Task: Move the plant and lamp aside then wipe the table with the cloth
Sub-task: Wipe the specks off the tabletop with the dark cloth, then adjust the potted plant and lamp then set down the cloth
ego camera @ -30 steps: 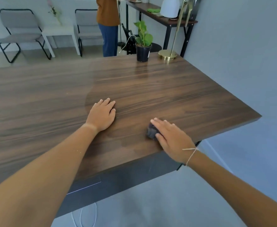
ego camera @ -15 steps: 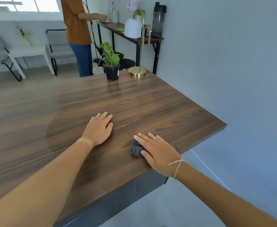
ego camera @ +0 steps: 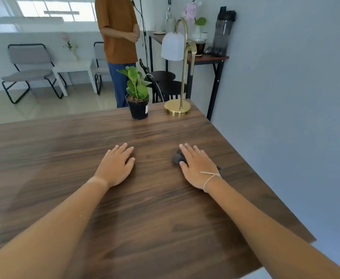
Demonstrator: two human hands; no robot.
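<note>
Left hand lay flat and empty on the counter. Right hand pressed flat on the cloth, soft and limp, best bunched. Plant and lamp stood far off.

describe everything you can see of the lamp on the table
The lamp stands upright at the table's far right corner, right of the potted plant and apart from it. Its round base and thin stem look like polished brass. The stem curves over at the top into a hook, from which a white bell-shaped shade hangs on the left side. No hand touches it. It appears unlit.
</note>
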